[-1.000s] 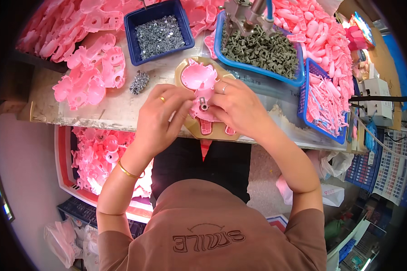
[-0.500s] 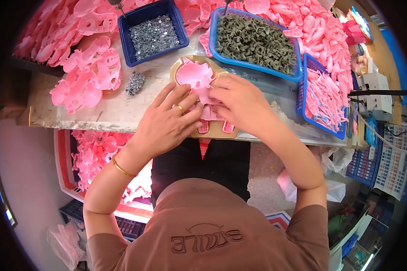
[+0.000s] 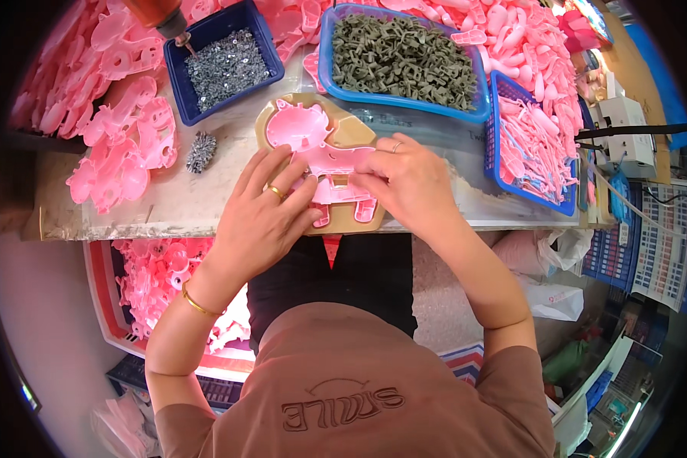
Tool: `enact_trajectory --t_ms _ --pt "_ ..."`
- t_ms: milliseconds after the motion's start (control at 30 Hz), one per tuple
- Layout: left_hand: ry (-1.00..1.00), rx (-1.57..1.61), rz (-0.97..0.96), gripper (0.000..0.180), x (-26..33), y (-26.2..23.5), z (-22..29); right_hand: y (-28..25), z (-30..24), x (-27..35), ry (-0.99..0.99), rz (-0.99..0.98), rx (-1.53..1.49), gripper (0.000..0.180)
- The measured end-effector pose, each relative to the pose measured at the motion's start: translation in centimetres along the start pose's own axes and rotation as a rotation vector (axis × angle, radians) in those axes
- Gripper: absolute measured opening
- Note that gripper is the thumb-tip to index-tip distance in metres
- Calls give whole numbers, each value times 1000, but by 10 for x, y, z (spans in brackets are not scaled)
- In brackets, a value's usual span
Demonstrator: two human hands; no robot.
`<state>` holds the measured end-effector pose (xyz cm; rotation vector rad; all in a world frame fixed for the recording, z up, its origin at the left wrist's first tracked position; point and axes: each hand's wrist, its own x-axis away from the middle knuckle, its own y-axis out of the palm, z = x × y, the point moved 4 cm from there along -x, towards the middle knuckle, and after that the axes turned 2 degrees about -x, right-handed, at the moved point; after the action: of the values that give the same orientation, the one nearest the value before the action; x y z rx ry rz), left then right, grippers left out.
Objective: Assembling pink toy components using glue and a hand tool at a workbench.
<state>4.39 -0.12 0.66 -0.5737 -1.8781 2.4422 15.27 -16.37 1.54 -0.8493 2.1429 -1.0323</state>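
A pink plastic animal-shaped half shell point(image 3: 301, 126) lies hollow side up in a tan fixture point(image 3: 353, 131) near the table's front edge. My left hand point(image 3: 263, 204) is open, its fingers stretched out and resting across the shell's left side. At the shell's right end, my right hand point(image 3: 412, 183) has its thumb and fingers drawn together; whatever is between the fingertips is hidden. The shell's two short legs point toward me. A small heap of screws point(image 3: 201, 152) lies on the table left of the fixture.
Behind stand a dark blue bin of small metal parts point(image 3: 225, 69), a blue tray of olive-green pieces point(image 3: 404, 61) and a blue basket of thin pink parts point(image 3: 530, 149). An orange power screwdriver point(image 3: 156, 15) hangs above the bin. Pink shells point(image 3: 126, 145) are piled left.
The view has shifted, so the table's things appear further left and slightly higher. My right hand has moved off the shell's middle toward its right end. The left stays on the shell.
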Motion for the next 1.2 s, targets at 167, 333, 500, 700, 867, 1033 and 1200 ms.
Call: enact_trajectory --t_ms 167,333,500,700,867,1033,1200 --pt "-7 16 -1 36 1 2 2 -5 -3 -2 19 -74 41 5" --pt "-19 26 2 39 0 3 2 -2 0 -1 122 -136 50 6" --pt "-25 39 -6 36 1 0 1 -3 -10 -15 225 -241 93 11" --pt "-79 193 46 36 4 -9 -9 -22 -107 -118 -425 593 -442 34" --pt "-198 82 263 28 -14 -21 -62 -32 -124 -245 -317 697 -419 39" --pt "-299 -348 169 13 -30 -21 -142 -28 -123 -257 -206 280 -609 37" --pt "-299 -371 -81 18 -64 -15 -172 -33 -114 -213 -37 23 -714 34"
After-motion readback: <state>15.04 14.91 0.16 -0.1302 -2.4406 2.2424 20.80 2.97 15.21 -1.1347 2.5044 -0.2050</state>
